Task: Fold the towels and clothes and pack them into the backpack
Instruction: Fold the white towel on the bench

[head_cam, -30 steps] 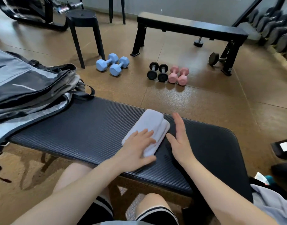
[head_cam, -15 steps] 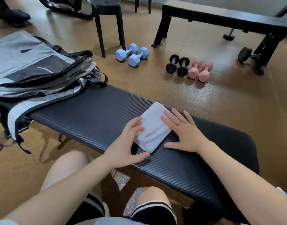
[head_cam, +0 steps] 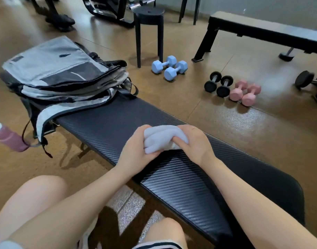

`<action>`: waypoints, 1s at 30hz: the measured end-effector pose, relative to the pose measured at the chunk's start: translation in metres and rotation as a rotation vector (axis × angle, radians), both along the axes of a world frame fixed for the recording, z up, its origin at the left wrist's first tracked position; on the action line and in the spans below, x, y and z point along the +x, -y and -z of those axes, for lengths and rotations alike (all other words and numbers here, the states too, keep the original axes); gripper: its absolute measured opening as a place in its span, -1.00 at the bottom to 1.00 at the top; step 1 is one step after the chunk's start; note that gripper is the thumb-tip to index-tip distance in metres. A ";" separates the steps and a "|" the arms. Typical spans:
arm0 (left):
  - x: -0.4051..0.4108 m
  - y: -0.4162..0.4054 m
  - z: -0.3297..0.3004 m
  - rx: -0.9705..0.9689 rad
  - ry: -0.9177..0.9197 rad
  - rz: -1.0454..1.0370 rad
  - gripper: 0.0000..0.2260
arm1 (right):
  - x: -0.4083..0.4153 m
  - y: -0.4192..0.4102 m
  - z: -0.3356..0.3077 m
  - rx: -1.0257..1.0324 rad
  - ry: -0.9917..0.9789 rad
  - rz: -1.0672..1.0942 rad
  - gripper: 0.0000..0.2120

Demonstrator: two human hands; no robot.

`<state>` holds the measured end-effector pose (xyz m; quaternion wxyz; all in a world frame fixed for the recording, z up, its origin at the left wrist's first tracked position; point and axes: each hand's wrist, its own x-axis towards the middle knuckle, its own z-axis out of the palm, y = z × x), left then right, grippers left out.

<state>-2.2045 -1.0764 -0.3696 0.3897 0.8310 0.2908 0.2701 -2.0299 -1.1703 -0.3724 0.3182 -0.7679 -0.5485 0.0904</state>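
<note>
Small white folded terry towel [head_cam: 161, 140] sits bunched above the black ribbed padded surface [head_cam: 181, 177], gripped from both ends. Left hand [head_cam: 138, 150] and right hand [head_cam: 195, 142] curl fingers around it, probably to keep the fold intact for transfer. Grey-and-black fabric backpack [head_cam: 64, 76] lies at the surface's left end, mouth facing the towel.

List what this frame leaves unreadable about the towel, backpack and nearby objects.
- Head view: towel fold state, covered by left hand and right hand.
- Backpack interior, hidden by its flap.
- Maroon object, cut by the left edge.
</note>
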 end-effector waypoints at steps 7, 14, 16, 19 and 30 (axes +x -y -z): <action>-0.027 -0.080 -0.041 -0.127 -0.004 -0.355 -0.79 | -0.030 -0.098 -0.041 -0.102 -0.551 0.075 -0.54; -0.023 -0.170 -0.019 0.029 -0.509 -0.232 -0.62 | -0.031 -0.170 -0.011 -0.287 -0.499 0.184 -0.68; -0.029 -0.187 -0.009 0.198 -0.628 -0.211 -0.56 | -0.025 -0.182 -0.003 -0.372 -0.223 0.185 -0.73; -0.044 -0.213 -0.018 0.539 -0.375 -0.139 -0.63 | -0.028 -0.206 -0.013 -0.208 -0.053 0.156 -0.73; -0.079 -0.327 -0.043 0.860 -0.408 0.100 -0.76 | -0.058 -0.334 -0.047 0.034 0.425 -0.238 -0.73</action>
